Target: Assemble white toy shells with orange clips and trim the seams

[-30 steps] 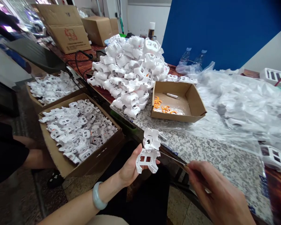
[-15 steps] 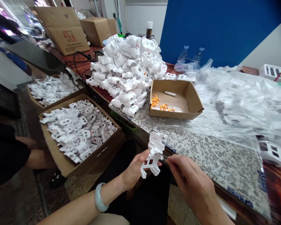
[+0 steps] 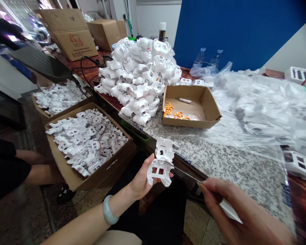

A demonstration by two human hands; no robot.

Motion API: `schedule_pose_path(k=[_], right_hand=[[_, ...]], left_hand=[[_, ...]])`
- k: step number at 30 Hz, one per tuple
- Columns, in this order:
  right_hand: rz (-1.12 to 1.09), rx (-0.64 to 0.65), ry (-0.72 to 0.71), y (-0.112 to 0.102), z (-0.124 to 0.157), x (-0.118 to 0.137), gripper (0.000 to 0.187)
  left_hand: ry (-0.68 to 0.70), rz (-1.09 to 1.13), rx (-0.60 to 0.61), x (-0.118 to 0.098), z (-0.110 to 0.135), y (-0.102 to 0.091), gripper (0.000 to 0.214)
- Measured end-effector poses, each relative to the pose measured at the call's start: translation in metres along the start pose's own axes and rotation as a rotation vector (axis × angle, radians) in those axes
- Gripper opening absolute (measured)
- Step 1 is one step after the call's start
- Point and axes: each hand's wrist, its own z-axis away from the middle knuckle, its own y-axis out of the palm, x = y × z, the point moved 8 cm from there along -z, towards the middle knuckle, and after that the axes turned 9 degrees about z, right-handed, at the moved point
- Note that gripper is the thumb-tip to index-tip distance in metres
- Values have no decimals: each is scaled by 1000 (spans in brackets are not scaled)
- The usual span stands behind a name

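Note:
My left hand (image 3: pixel 140 180) is closed around the edge of a white plastic shell part (image 3: pixel 161 166) with square openings, held up in front of the table edge. The part's hollow inner side faces me. Between the thumb and fingers of my right hand (image 3: pixel 241 207) is a thin metal rod (image 3: pixel 186 173). Its far end reaches the middle of the white part; whether it sits in a hole or only touches there, I cannot tell. A short metallic piece (image 3: pixel 175 145) sticks out at the part's upper right edge.
On the table, a cardboard tray (image 3: pixel 210 105) holds orange curved pieces (image 3: pixel 177 115) and a white pen-like tool (image 3: pixel 185 101). Behind it rises a heap of white shells (image 3: pixel 140 75). A carton (image 3: pixel 117 153) of similar shells stands at left, near a person's leg (image 3: pixel 40 173). Plastic-wrapped parts (image 3: pixel 270 105) lie right.
My right hand has moved right and toward me, and more of the metal rod shows. The white part has shifted slightly left and turned its inner side more toward me.

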Motion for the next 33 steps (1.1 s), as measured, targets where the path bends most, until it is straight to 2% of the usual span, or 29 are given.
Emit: schedule_pose_path(k=[9, 14, 16, 21, 24, 28, 30, 33], right_hand=[[-47, 9, -10, 14, -6, 2, 8], [-51, 27, -37, 15, -5, 6, 8], [-66, 48, -61, 22, -5, 11, 8], [-123, 51, -84, 48, -4, 21, 12], [-142, 39, -81, 48, -3, 20, 13], [-107, 53, 20, 26, 3, -7, 7], [-51, 18, 96, 15, 9, -29, 10], [33, -46, 231, 15, 16, -60, 18]], left_hand=[[45, -46, 62, 3, 2, 0, 58], [51, -115, 23, 2, 3, -1, 58], [75, -183, 10, 0, 5, -1, 56], [90, -323, 94, 9, 6, 5, 50], [133, -292, 26, 8, 6, -2, 45], [212, -143, -159, -12, 6, -19, 43], [203, -51, -139, -22, 7, -21, 44], [107, 69, -6, -28, 7, -16, 50]])
